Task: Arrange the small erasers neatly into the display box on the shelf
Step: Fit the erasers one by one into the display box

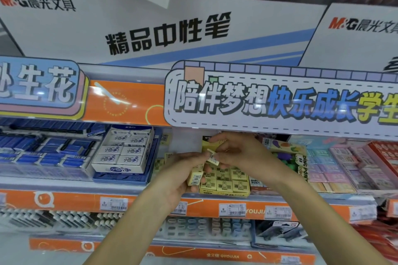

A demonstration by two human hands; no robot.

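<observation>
A yellow display box [224,193] sits on the shelf, filled with rows of small yellow erasers [224,185] printed with a rabbit. My left hand [183,176] hovers at the box's left front and grips a few yellow erasers [195,176], barcode side showing. My right hand [239,153] is above the box, its fingertips pinching one small eraser [212,157] just beside my left thumb. The back rows of the box are hidden behind both hands.
A white eraser box [122,153] in a blue tray stands to the left, a colourful eraser box [301,161] and pastel packs [336,163] to the right. An overhanging sign [280,101] hangs close above the hands. Price tags line the orange shelf edge [86,201].
</observation>
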